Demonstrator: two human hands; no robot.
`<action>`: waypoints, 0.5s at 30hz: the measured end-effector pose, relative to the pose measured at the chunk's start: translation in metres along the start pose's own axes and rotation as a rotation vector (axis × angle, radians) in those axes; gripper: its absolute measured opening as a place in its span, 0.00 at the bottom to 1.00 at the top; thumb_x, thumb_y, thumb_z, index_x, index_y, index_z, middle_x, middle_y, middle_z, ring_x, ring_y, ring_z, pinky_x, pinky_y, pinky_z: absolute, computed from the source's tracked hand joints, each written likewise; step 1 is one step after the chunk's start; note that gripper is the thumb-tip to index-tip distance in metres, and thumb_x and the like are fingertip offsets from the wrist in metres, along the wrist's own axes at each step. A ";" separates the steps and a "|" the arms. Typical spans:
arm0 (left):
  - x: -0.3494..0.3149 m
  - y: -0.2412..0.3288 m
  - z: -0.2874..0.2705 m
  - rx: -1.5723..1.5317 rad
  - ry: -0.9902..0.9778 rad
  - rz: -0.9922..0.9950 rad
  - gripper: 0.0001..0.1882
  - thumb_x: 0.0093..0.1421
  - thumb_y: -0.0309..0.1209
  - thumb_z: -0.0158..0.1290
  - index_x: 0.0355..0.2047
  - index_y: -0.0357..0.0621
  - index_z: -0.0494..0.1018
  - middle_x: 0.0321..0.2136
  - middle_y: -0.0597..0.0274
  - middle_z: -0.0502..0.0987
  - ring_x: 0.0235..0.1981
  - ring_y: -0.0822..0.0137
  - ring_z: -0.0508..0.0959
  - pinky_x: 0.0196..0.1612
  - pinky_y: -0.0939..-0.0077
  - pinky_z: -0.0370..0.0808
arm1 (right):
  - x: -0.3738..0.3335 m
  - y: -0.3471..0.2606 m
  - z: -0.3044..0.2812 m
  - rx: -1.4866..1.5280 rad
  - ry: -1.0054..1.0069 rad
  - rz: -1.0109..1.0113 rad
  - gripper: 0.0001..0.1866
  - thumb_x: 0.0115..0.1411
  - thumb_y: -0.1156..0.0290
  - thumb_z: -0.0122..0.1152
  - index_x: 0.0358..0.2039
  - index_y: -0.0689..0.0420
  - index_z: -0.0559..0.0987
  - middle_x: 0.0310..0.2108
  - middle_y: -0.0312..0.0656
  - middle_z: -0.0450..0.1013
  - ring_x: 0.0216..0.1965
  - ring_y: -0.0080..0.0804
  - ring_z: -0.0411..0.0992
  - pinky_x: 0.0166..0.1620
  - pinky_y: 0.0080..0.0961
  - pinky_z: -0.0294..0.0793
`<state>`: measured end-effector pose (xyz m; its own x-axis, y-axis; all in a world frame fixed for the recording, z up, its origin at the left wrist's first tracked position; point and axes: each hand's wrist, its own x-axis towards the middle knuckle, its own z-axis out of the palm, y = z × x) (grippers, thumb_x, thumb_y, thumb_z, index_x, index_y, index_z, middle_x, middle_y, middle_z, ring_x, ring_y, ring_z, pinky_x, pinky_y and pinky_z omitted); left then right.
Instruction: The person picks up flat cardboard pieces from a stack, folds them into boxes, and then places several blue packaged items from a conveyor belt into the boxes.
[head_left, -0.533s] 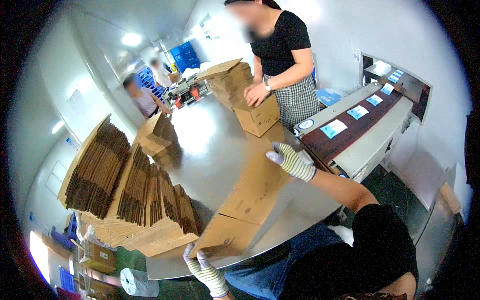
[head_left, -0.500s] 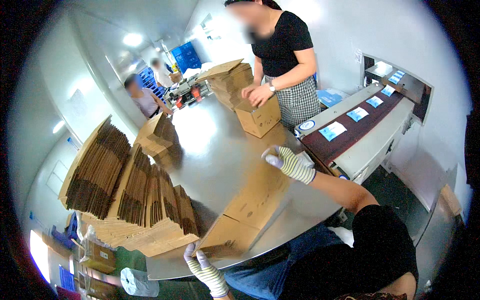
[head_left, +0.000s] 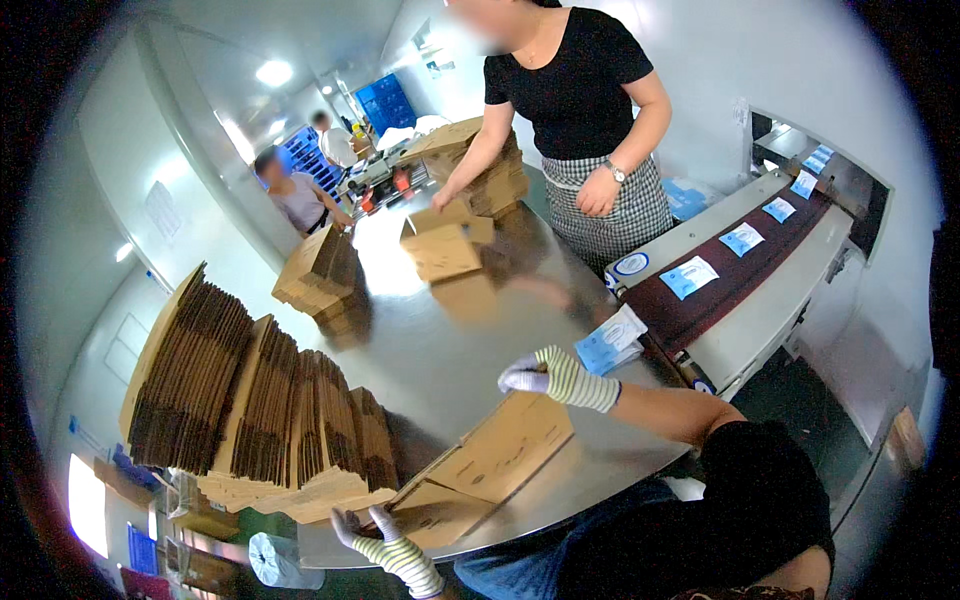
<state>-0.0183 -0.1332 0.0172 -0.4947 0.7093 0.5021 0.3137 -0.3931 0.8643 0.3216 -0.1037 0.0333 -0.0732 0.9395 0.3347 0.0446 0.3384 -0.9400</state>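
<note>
A flattened brown cardboard box (head_left: 510, 445) lies slanted on the metal table in front of me, with a crease across it. My right hand (head_left: 565, 380), in a striped glove with pale fingertips, is closed at the box's far right corner; its fingers partly cover that edge. At the near left corner, my left hand (head_left: 395, 555) has its gloved fingers apart, one of them against the cardboard. Just beyond my right hand, several blue-and-white packets (head_left: 612, 340) lie in a small pile at the conveyor's end.
Stacks of flat cardboard boxes (head_left: 250, 400) stand on the left. Across the metal table (head_left: 390, 365), a co-worker (head_left: 575, 90) reaches to an open box (head_left: 450, 255). The conveyor (head_left: 740, 270) on the right carries spaced packets. Two other people are farther back.
My right hand has come nearer and slightly left with the cardboard's far end. My left hand has shifted left and its fingers have spread. The co-worker's box has moved left; packets now show piled by the conveyor.
</note>
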 end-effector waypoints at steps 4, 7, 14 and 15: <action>0.010 -0.005 -0.013 -0.115 -0.410 -0.099 0.25 0.58 0.36 0.55 0.52 0.39 0.64 0.52 0.55 0.63 0.53 0.58 0.64 0.60 0.64 0.59 | 0.016 -0.001 0.000 -0.024 -0.004 -0.080 0.20 0.59 0.62 0.57 0.47 0.62 0.76 0.43 0.44 0.77 0.46 0.30 0.73 0.51 0.27 0.70; -0.006 0.037 0.009 -0.034 -0.681 -0.004 0.26 0.51 0.26 0.51 0.53 0.39 0.64 0.49 0.51 0.64 0.54 0.55 0.64 0.60 0.63 0.58 | 0.025 0.009 0.018 -0.452 -0.144 -0.213 0.29 0.59 0.61 0.57 0.58 0.61 0.65 0.50 0.52 0.72 0.51 0.40 0.71 0.53 0.32 0.69; -0.008 0.009 0.071 0.618 -0.872 0.927 0.21 0.47 0.31 0.50 0.44 0.43 0.71 0.46 0.50 0.71 0.55 0.47 0.65 0.60 0.46 0.57 | 0.031 -0.043 0.014 -1.203 -0.479 -0.287 0.32 0.59 0.49 0.51 0.56 0.61 0.67 0.53 0.53 0.68 0.50 0.52 0.70 0.53 0.40 0.69; -0.013 -0.015 0.068 0.668 -0.875 1.029 0.20 0.48 0.34 0.50 0.43 0.44 0.72 0.45 0.51 0.72 0.55 0.49 0.66 0.58 0.47 0.59 | 0.032 -0.051 0.019 -1.168 -0.535 -0.330 0.33 0.58 0.46 0.51 0.54 0.61 0.69 0.52 0.54 0.69 0.48 0.53 0.71 0.52 0.41 0.70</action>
<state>0.0389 -0.0968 -0.0047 0.7149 0.5078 0.4807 0.6331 -0.7619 -0.1367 0.2980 -0.0917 0.0911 -0.6152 0.7587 0.2144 0.7543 0.6455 -0.1200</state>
